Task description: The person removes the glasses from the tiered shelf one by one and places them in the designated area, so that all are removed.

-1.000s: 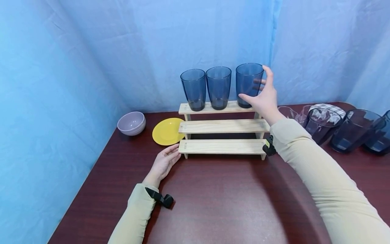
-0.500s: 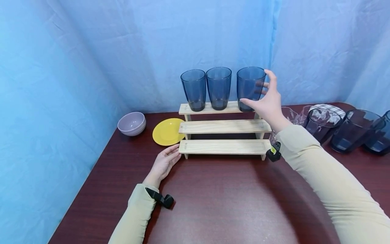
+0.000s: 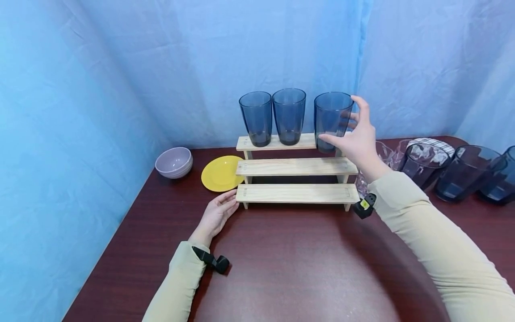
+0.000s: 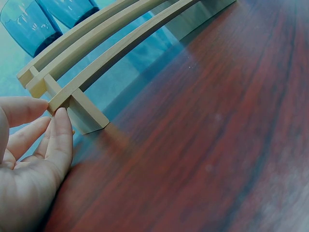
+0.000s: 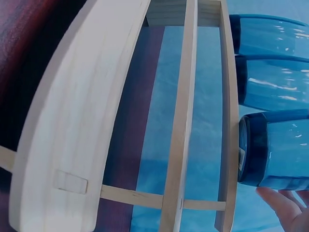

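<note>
A three-step wooden rack [image 3: 297,194] stands on the table. My left hand [image 3: 217,214] pinches the left end of its lowest step between thumb and fingers, as the left wrist view [image 4: 38,150] also shows. On the top step two blue drinking glasses [image 3: 256,118] stand upright side by side at the left. A third blue glass [image 3: 331,112] is upright near the right end, apart from them. My right hand [image 3: 358,138] grips this glass from the right, thumb in front and fingers behind. Its base overlaps the top step's front edge in the head view, close by the board in the right wrist view.
A lilac bowl [image 3: 174,163] and a yellow plate [image 3: 219,174] lie left of the rack. To the right stand several dark glasses [image 3: 468,172], clear glassware [image 3: 384,152] and a checked cloth [image 3: 432,144]. Blue curtains [image 3: 201,67] hang behind the table.
My right hand has moved the third glass slightly rightward and lower in the head view, widening its gap from the other two. The left hand and rack have stayed put.
</note>
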{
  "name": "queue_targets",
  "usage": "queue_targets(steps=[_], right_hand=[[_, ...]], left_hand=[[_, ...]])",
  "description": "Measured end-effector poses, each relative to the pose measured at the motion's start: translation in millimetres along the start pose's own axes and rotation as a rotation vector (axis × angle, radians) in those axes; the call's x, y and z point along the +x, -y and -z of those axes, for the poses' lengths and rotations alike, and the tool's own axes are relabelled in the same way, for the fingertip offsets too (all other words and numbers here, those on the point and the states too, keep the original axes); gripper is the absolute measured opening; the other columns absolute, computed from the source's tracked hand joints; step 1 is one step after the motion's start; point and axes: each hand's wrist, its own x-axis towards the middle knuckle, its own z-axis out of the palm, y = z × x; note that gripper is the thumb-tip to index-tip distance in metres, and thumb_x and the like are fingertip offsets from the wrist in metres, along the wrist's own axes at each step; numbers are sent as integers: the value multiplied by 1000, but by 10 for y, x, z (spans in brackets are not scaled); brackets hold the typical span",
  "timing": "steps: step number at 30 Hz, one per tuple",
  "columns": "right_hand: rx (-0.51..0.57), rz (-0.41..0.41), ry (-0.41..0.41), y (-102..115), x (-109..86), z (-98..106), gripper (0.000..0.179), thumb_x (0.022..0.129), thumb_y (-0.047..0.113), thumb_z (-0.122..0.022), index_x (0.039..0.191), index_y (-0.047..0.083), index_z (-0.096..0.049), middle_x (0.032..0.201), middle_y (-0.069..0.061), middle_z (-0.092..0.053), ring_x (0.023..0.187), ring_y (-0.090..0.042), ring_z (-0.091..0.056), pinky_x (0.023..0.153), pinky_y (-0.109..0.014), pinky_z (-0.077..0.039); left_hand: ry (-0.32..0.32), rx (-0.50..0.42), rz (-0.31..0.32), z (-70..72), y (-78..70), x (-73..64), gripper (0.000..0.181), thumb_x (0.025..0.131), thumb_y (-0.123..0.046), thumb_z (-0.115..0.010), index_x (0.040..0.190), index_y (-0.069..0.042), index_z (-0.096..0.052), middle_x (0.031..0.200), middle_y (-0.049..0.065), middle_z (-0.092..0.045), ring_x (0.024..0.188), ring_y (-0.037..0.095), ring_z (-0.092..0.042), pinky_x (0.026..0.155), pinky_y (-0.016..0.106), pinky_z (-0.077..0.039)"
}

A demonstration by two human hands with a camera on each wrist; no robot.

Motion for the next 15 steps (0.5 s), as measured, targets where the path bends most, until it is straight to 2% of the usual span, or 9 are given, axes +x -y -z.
queue_targets(steps=[3, 6, 13, 15], right_hand=[[0, 2, 0, 9, -26, 15, 103, 71, 28, -83, 147, 37, -14, 138, -18, -43, 124, -38, -45, 100, -54, -40], [-16, 3, -3, 4, -51, 33, 102, 71, 29, -83, 147, 37, -15, 137, -19, -43, 126, -37, -44, 101, -54, -40], [-8, 21, -10, -1, -143, 76, 102, 70, 28, -84, 145, 39, -17, 134, -20, -48, 124, -36, -47, 99, -54, -42], [4, 30, -14, 10, -184, 90, 102, 70, 26, -85, 145, 40, -18, 130, -18, -52, 122, -34, -50, 95, -49, -46]], left_hand=[[-1, 4, 4, 2, -3, -1, 46, 95, 8, -42, 141, 8, -35, 103, -2, -56, 92, 3, -59, 85, 17, -51], [-1, 7, 3, 7, 0, 2, 46, 95, 7, -43, 141, 8, -36, 105, -1, -57, 93, 2, -59, 86, 18, -50], [6, -4, 2, 9, 0, -1, 46, 96, 8, -41, 141, 9, -34, 103, -2, -57, 93, 2, -59, 86, 18, -50], [6, -1, 0, 10, -2, -5, 46, 96, 8, -41, 141, 9, -34, 103, -3, -57, 92, 2, -59, 86, 17, -50]])
